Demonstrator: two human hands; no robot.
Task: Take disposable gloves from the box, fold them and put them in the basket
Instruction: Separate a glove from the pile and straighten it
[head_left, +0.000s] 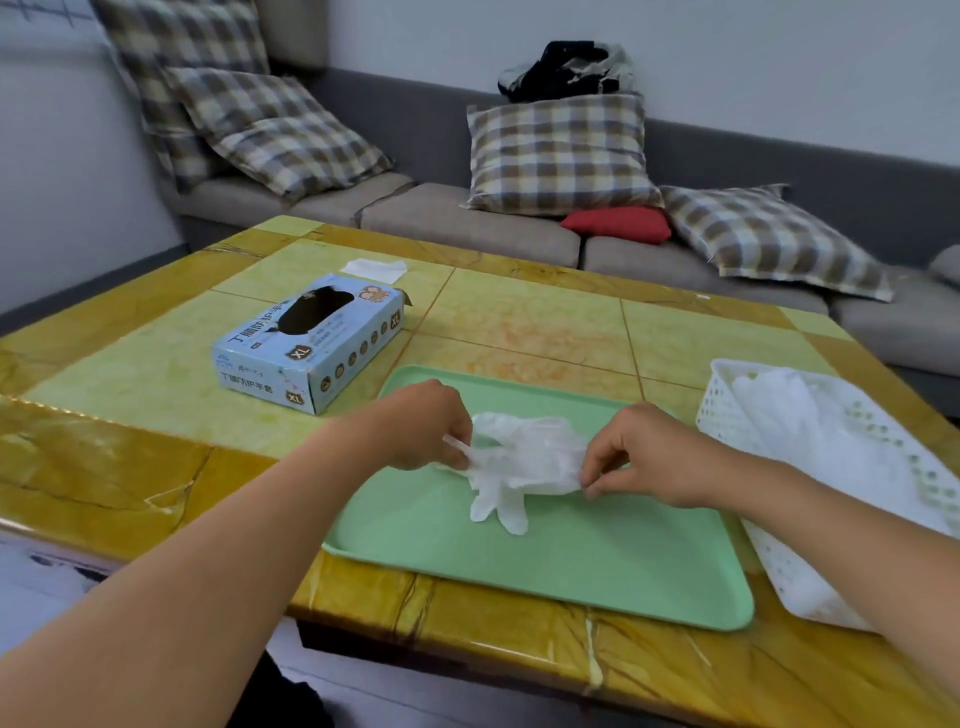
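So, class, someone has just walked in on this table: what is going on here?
A person is working a thin white disposable glove over a pale green plastic tray. The left hand pinches one end and the right hand pinches the other, with the glove fingers hanging toward the tray. The light blue cardboard glove box lies to the left, and the white perforated plastic basket on the right already holds white gloves.

Two bare forearms reach in from the lower edge — no sleeves, no watch, no rings, no bracelets showing. The left hand (421, 423) and the right hand (639, 454) are ungloved, with short nails — knuckles and finger joints plainly visible.
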